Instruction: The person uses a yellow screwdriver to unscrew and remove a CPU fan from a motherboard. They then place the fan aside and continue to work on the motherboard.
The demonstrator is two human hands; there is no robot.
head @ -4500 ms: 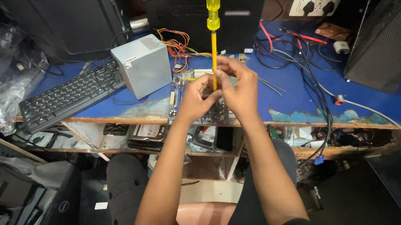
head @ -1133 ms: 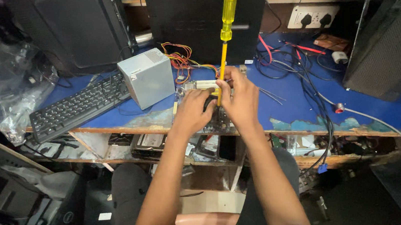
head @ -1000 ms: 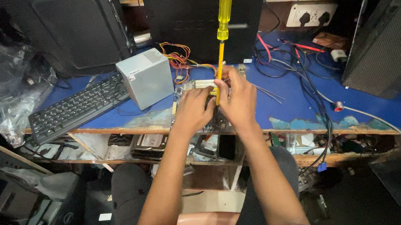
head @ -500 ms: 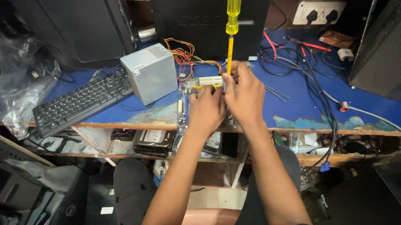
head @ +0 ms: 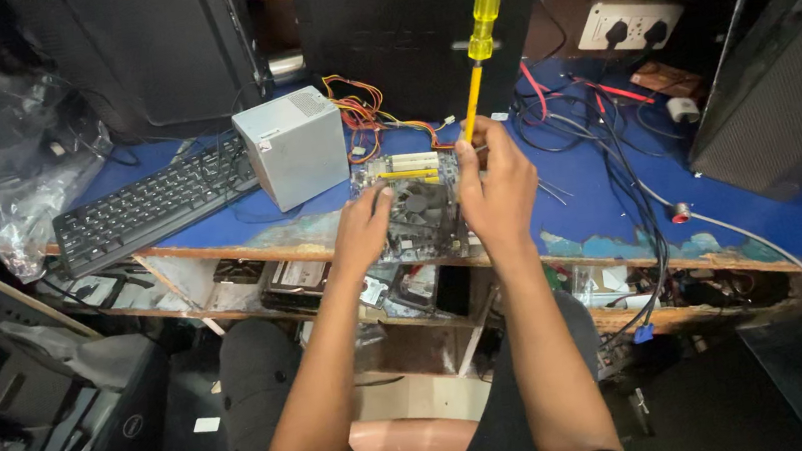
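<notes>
A computer motherboard (head: 417, 216) with a fan in its middle lies at the front edge of the blue workbench (head: 782, 212). My right hand (head: 495, 184) grips the shaft of a long screwdriver (head: 481, 20) with a yellow see-through handle, held upright over the board's right side. My left hand (head: 363, 228) rests on the board's left edge, fingers curled against it. The screwdriver's tip is hidden behind my right hand.
A grey power supply box (head: 292, 147) with coloured wires (head: 363, 109) stands left of the board, a black keyboard (head: 152, 203) further left. Black computer cases (head: 417, 12) stand behind. Tangled cables (head: 602, 132), a wall socket (head: 630, 26) and a plastic bag (head: 27, 167) surround the spot.
My two hands were together around the screwdriver shaft; now the left hand has come away onto the board's left edge. The screwdriver stays upright in my right hand.
</notes>
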